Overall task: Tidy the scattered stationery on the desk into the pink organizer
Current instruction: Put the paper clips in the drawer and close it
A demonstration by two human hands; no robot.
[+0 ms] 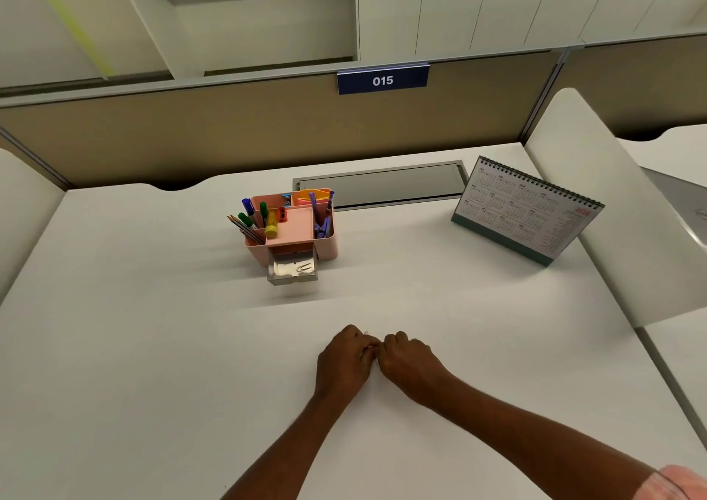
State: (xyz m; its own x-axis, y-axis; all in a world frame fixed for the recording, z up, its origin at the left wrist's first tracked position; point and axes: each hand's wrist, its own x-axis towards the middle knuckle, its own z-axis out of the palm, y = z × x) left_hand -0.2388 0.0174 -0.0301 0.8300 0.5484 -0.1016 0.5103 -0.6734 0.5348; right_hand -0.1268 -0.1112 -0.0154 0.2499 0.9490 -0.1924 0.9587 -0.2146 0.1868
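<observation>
The pink organizer (325,243) stands mid-desk and holds pens, pencils, a yellow glue stick (271,226), a red sharpener and purple scissors (320,224). Its small clear drawer (292,270) is pulled out at the front with one paper clip (304,268) inside. Nearer to me, my left hand (342,361) and my right hand (407,363) meet on the desk with fingers curled, fingertips touching. Between them they pinch something tiny and thin, seemingly a wire paper clip (376,360), mostly hidden by the fingers.
A spiral desk calendar (524,212) stands at the right rear. A grey cable hatch (382,185) lies behind the organizer. White side panels flank the desk; a partition with a "015" sign (382,80) closes the back.
</observation>
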